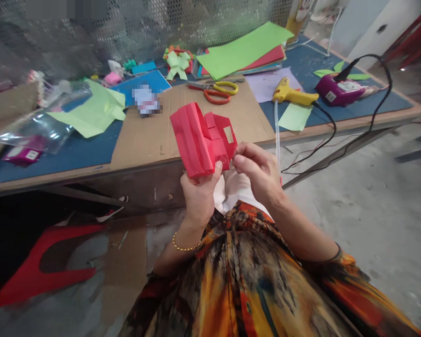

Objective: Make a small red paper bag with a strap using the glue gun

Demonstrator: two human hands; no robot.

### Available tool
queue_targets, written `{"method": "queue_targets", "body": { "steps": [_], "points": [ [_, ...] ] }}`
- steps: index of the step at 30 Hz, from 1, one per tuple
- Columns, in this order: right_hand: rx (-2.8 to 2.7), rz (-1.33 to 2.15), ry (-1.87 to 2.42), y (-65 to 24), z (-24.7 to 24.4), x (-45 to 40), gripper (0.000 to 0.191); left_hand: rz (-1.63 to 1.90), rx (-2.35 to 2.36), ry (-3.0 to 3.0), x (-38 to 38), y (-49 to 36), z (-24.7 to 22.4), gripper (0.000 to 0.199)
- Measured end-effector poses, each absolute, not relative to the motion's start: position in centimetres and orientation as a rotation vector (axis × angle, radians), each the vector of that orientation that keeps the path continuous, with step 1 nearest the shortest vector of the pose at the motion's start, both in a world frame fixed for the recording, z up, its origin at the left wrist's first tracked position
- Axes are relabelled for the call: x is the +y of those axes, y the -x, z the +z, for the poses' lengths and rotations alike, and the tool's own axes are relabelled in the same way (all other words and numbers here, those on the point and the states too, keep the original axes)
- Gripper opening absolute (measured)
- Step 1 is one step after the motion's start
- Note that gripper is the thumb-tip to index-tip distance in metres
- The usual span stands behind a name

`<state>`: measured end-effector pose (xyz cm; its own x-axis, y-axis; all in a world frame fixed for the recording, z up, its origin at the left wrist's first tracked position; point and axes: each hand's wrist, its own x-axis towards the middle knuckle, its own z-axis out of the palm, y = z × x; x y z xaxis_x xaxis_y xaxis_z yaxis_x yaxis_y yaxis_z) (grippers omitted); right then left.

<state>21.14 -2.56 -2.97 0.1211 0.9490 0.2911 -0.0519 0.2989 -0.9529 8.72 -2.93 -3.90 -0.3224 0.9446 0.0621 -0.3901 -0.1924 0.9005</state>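
A folded red paper box (192,140) is held up in front of the table's near edge, tilted, with open flaps and a pale patch on its right panel. My left hand (200,194) grips it from below, thumb on its lower edge. At the box's right corner, my right hand (257,168) is closed in a pinch, its fingertips touching or very near the flap; whether they hold the paper is hard to make out. Beyond the box, red and yellow scissors (219,91) lie on a cardboard sheet (147,140).
A yellow glue gun (294,93) rests at the right, its cord hanging over the table edge. Near it stands a purple power socket (338,89). Green paper sheets (245,49) are stacked at the back. Plastic wrapping (52,126) lies at the left, and a red stool (38,267) stands below.
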Motion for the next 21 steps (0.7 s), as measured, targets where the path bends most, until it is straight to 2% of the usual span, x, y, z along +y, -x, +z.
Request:
{"method": "queue_targets", "body": {
  "steps": [5, 16, 21],
  "points": [
    [-1.197, 0.972, 0.995, -20.1, -2.9, -2.5, 0.043, 1.663, 1.008, -0.884, -3.2, -8.6, -4.3, 0.046],
    [-1.167, 0.928, 0.969, -19.6, -4.2, -2.4, 0.037, 1.651, 1.047, -0.922, -3.1, -8.7, -4.2, 0.043],
    [-1.166, 0.945, 0.985, -19.5, -4.5, -2.3, 0.041, 1.665, 1.029, -0.902, -3.2, -8.7, -4.2, 0.041]
  ]
}}
